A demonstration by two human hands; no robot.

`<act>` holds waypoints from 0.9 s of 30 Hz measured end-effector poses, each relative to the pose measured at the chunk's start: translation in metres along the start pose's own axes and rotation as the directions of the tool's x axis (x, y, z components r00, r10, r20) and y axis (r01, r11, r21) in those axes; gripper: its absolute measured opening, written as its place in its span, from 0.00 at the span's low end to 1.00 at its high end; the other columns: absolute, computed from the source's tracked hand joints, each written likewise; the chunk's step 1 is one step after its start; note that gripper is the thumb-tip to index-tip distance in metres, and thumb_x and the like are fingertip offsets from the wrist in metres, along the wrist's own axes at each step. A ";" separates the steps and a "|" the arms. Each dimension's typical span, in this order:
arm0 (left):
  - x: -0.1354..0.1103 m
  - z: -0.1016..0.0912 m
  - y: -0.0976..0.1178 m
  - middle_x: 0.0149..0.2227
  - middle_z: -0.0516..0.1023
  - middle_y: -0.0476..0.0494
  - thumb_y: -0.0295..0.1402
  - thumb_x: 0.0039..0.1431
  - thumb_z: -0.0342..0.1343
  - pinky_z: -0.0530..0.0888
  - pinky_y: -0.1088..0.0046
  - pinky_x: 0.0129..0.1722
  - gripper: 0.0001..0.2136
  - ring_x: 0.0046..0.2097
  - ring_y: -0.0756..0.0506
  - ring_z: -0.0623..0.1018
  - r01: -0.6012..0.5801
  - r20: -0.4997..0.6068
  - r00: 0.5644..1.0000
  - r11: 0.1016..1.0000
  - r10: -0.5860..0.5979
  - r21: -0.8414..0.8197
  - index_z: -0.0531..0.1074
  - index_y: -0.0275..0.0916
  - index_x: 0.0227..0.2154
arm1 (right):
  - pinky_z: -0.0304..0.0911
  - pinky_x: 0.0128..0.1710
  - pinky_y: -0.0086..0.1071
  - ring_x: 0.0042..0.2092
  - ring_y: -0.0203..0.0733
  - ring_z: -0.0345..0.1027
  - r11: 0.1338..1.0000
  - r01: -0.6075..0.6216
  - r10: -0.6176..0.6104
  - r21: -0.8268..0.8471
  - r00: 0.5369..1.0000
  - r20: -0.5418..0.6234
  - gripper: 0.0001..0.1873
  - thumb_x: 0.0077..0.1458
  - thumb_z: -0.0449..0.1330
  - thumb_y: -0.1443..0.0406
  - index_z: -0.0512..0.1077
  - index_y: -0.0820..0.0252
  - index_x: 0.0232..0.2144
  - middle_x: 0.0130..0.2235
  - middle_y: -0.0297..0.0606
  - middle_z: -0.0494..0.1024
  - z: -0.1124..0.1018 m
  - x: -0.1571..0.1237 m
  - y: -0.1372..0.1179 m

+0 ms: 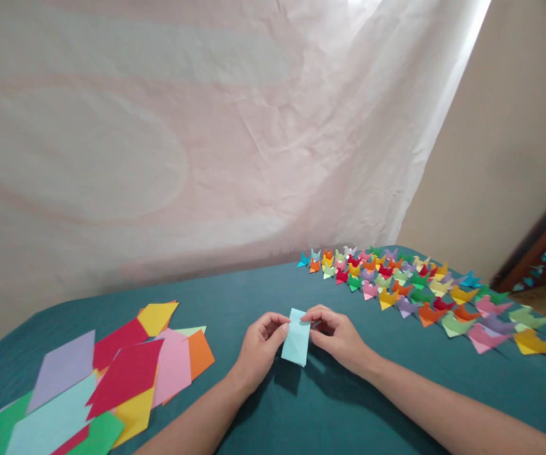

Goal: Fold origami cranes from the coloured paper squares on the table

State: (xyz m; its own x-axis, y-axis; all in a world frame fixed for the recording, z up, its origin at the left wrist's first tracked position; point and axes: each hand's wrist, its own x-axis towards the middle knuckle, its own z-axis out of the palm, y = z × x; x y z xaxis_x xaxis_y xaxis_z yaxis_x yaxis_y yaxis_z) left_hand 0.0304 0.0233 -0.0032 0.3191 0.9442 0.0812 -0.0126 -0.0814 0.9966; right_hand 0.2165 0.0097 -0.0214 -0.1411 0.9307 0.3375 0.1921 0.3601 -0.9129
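A light blue paper (pixel 296 341), folded into a narrow rectangle, is held up just above the teal tablecloth (pixel 339 411). My left hand (pixel 261 346) pinches its upper left edge with thumb and fingers. My right hand (pixel 335 335) pinches its upper right corner, the other fingers curled. Both hands meet at the top of the paper in the middle of the table.
A loose spread of coloured paper squares (pixel 112 379) lies at the left front. Rows of several small folded paper birds (pixel 415 287) cover the right back of the table. A pale cloth backdrop (pixel 206 139) hangs behind, and a wooden piece (pixel 538 253) stands at far right.
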 end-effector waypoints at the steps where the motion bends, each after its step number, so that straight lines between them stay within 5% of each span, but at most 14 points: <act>1: 0.000 0.000 0.000 0.29 0.75 0.46 0.39 0.51 0.59 0.67 0.77 0.31 0.13 0.31 0.49 0.72 -0.003 -0.002 1.000 1.000 0.003 -0.001 0.72 0.34 0.33 | 0.60 0.29 0.28 0.30 0.34 0.63 1.000 0.005 -0.006 -0.013 1.000 -0.017 0.08 0.49 0.60 0.64 0.73 0.60 0.34 0.37 0.36 0.71 0.000 0.000 0.000; 14: 0.002 -0.003 -0.010 0.38 0.77 0.40 0.38 0.49 0.61 0.70 0.72 0.38 0.15 0.38 0.45 0.75 -0.042 0.058 0.998 0.997 0.038 0.062 0.75 0.34 0.38 | 0.62 0.31 0.30 0.30 0.36 0.64 0.993 0.038 -0.046 -0.112 0.997 -0.069 0.06 0.49 0.58 0.67 0.73 0.59 0.32 0.33 0.35 0.72 -0.001 0.000 -0.004; 27: 0.002 -0.002 -0.008 0.32 0.76 0.42 0.39 0.47 0.62 0.69 0.75 0.33 0.16 0.33 0.47 0.73 -0.044 0.041 0.998 0.996 0.040 0.083 0.76 0.34 0.37 | 0.61 0.31 0.29 0.33 0.37 0.65 0.992 0.082 -0.085 -0.091 0.996 -0.024 0.06 0.48 0.58 0.68 0.74 0.58 0.30 0.33 0.36 0.71 -0.002 0.001 -0.005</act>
State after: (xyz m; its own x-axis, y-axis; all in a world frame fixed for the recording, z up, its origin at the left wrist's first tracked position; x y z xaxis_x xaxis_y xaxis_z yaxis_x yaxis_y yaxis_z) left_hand 0.0291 0.0261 -0.0109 0.3566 0.9264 0.1207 0.0518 -0.1486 0.9875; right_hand 0.2169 0.0083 -0.0160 -0.1340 0.8980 0.4191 0.2677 0.4400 -0.8572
